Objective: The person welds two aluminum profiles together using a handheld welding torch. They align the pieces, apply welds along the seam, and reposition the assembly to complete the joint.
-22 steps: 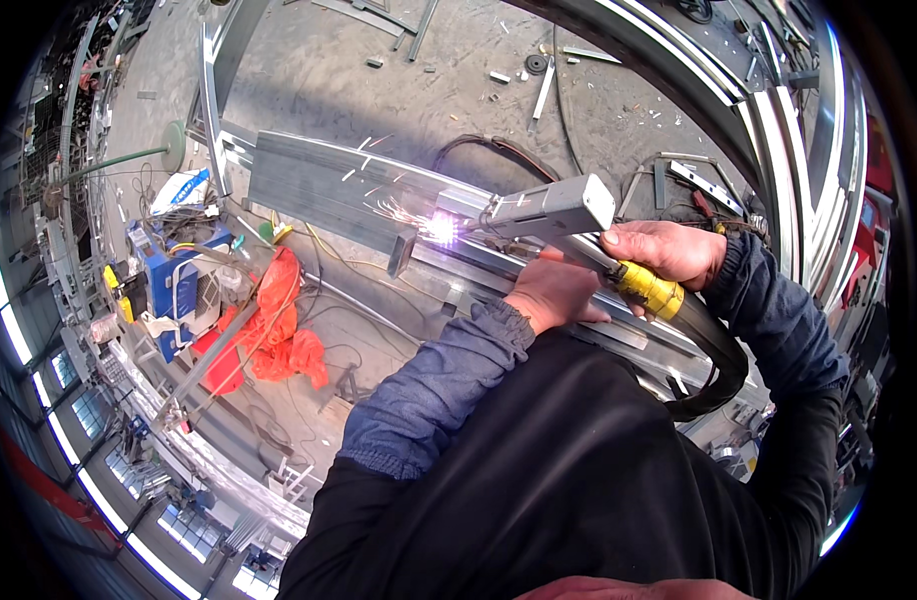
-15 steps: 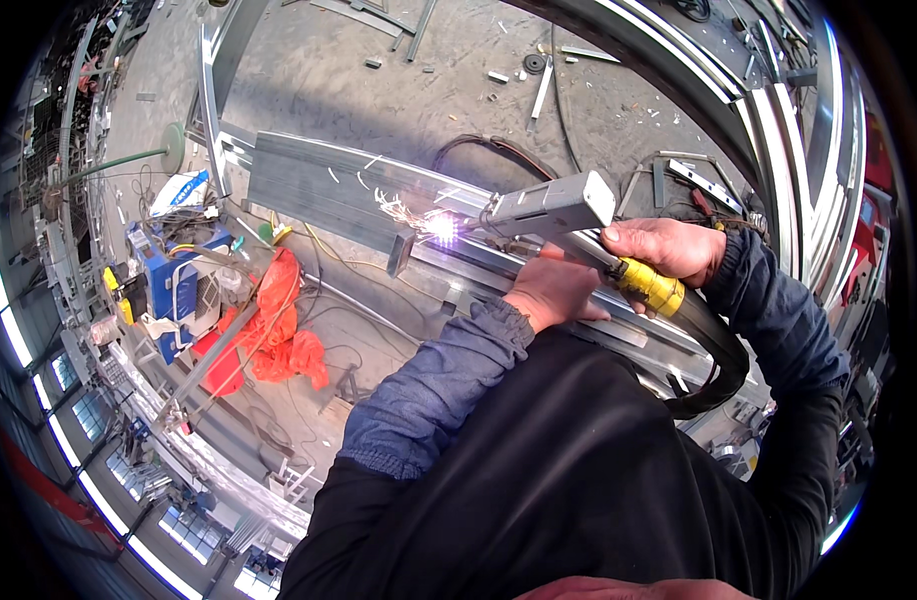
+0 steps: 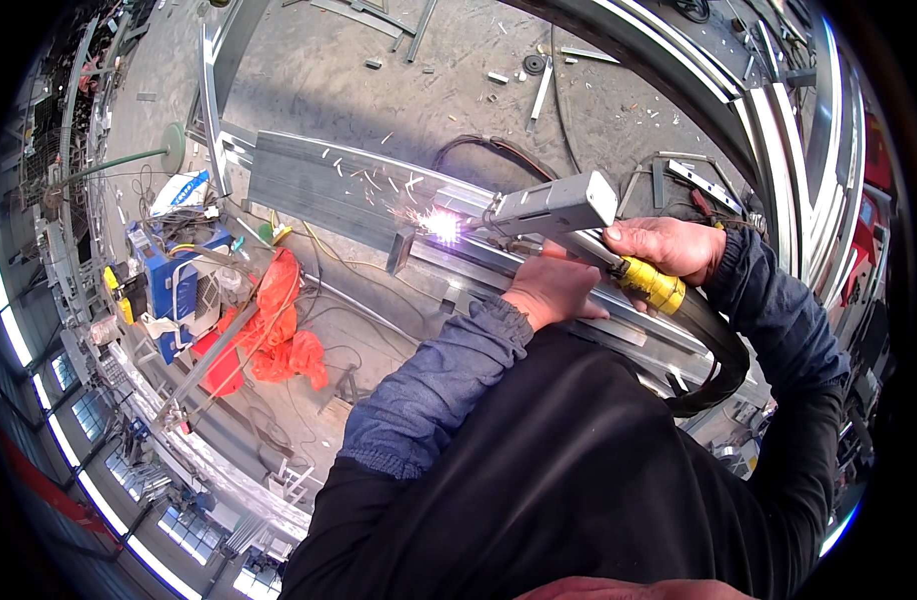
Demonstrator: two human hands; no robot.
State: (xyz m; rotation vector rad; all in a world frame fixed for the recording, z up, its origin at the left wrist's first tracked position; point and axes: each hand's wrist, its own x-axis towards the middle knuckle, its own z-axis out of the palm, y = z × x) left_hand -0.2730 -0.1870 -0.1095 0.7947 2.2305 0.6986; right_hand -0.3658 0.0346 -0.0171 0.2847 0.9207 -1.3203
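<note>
A grey, box-bodied welding torch (image 3: 554,205) points left, its tip at a bright violet-white glow (image 3: 445,228) on the metal. My right hand (image 3: 669,248) is closed round its rear handle, by the yellow sleeve (image 3: 653,286) where a thick black cable (image 3: 724,345) joins. Just below the torch body, my left hand (image 3: 554,290) is closed with fingers curled at the front of the handle; part of its grip is hidden. Long grey metal profiles (image 3: 324,180) lie beneath the torch. Close to the glow, a short rectangular piece (image 3: 400,253) stands up at the profiles' near edge.
To the left stand a blue machine (image 3: 174,285) and bright orange cloth (image 3: 282,310), with cables on the floor. A curved dark frame (image 3: 659,60) crosses the upper right. More metal profiles (image 3: 779,170) lie at right. Offcuts (image 3: 544,92) litter the concrete floor beyond.
Sparks now fly in a wider spray up and left of the glow. The torch tip and glow have shifted very slightly right. Both hands keep nearly the same place and grip.
</note>
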